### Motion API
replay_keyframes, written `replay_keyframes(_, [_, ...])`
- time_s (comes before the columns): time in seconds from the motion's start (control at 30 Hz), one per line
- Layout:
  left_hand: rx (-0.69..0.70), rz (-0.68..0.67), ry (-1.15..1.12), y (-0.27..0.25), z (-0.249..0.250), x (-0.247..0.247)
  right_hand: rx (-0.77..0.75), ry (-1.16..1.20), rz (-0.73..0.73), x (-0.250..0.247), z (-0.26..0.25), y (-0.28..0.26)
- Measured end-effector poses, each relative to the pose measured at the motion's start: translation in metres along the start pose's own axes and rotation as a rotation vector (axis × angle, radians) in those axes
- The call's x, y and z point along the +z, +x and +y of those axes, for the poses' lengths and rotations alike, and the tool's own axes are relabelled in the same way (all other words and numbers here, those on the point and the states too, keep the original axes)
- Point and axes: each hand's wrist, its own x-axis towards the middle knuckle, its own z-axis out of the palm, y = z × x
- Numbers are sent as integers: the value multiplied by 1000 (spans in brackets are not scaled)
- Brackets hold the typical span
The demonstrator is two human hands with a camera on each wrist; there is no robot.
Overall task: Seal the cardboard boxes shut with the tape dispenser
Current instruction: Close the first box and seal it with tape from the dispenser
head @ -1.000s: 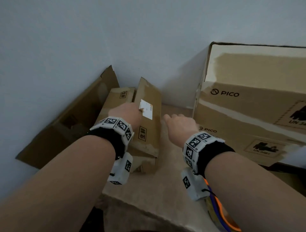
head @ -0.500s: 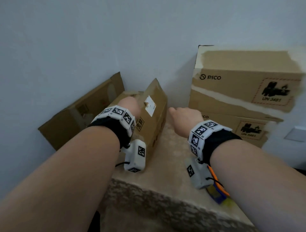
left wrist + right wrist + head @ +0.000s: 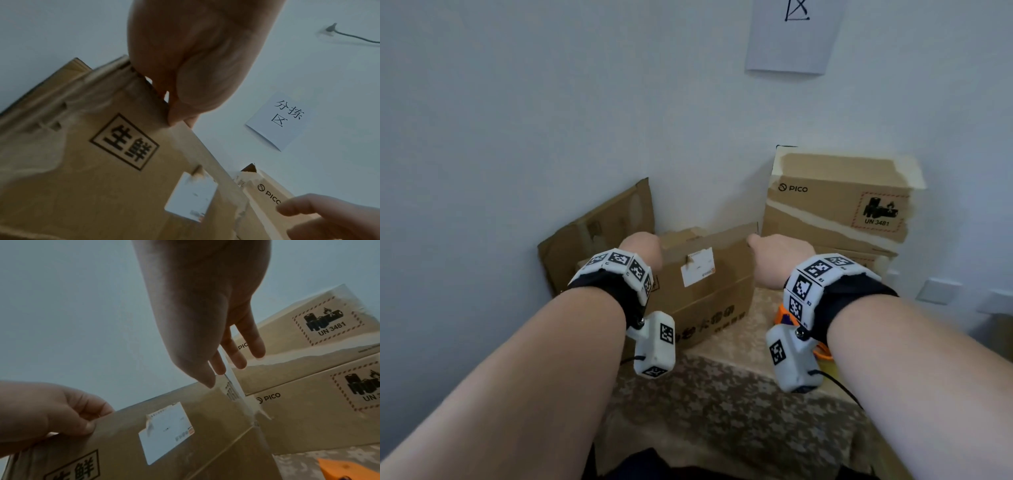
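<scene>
A small brown cardboard box [image 3: 705,291] with a white label stands on the table against the wall, its labelled side facing me. My left hand [image 3: 643,246] pinches the upper left edge of its raised flap [image 3: 148,91] between thumb and fingers. My right hand [image 3: 763,243] is at the upper right corner with fingers straight; its thumb tip [image 3: 206,379] touches the corner, and its fingers [image 3: 240,356] reach past it. The orange and blue tape dispenser [image 3: 786,313] lies on the table under my right wrist, mostly hidden; an orange part [image 3: 347,469] shows.
Two stacked PICO boxes [image 3: 835,212] stand close on the right, against the wall. A flattened cardboard piece [image 3: 599,233] leans on the wall at left. A paper sign [image 3: 792,34] hangs above. The patterned table's front edge [image 3: 722,404] is near me.
The small box has turned from end-on to standing with its labelled side toward me. My right hand rose from the table to the box's right corner. The camera tilted upward.
</scene>
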Motion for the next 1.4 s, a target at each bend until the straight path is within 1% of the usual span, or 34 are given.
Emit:
replay_keyframes(0.07, [27, -51, -24, -7, -1, -3, 8, 16, -14, 1, -1, -3])
replay_keyframes(0.17, [87, -12, -46, -6, -8, 3, 26, 36, -12, 7, 0, -2])
replay_keyframes(0.23, [100, 9, -67, -2, -13, 8, 36, 50, 9, 14, 3, -1])
replay_keyframes(0.37, [139, 5, -65, 4, -5, 12, 58, 83, 20, 31, 16, -1])
replay_keyframes(0.57, [148, -27, -113, 14, -9, 14, 109, 107, 76, 51, 33, 5])
replay_keyframes(0.63, [121, -34, -106, 17, -10, 14, 121, 126, 95, 55, 36, 8])
replay_keyframes(0.73, [25, -41, -85, 27, -13, 21, 127, 157, 76, 61, 34, 13])
replay_keyframes(0.83, [-117, -58, 24, 35, -15, 36, 109, 185, 0, 68, 30, 21])
replay_keyframes(0.9, [-228, -89, 26, 34, -14, 45, 97, 198, -59, 76, 30, 28])
replay_keyframes(0.97, [-271, -144, 26, 35, -16, 56, 93, 202, -131, 85, 32, 36])
replay_keyframes(1.0, [-258, -166, 39, 38, -18, 63, 82, 204, -168, 90, 32, 40])
replay_keyframes(1.1, [-142, -204, 73, 51, -19, 78, 38, 162, -280, 100, 29, 48])
replay_keyframes(1.13, [-133, -231, 89, 51, -15, 79, 37, 158, -291, 102, 30, 49])
replay_keyframes(1.2, [-94, -287, 99, 51, -3, 78, 62, 197, -261, 105, 32, 49])
replay_keyframes(1.27, [-18, -329, 42, 52, 13, 78, 134, 278, -190, 110, 38, 47])
replay_keyframes(1.3, [22, -330, 9, 53, 18, 80, 190, 321, -166, 113, 42, 46])
replay_keyframes(1.37, [71, -300, -28, 57, 27, 88, 297, 389, -175, 119, 50, 45])
replay_keyframes(1.4, [73, -295, -14, 58, 29, 94, 331, 404, -211, 122, 54, 44])
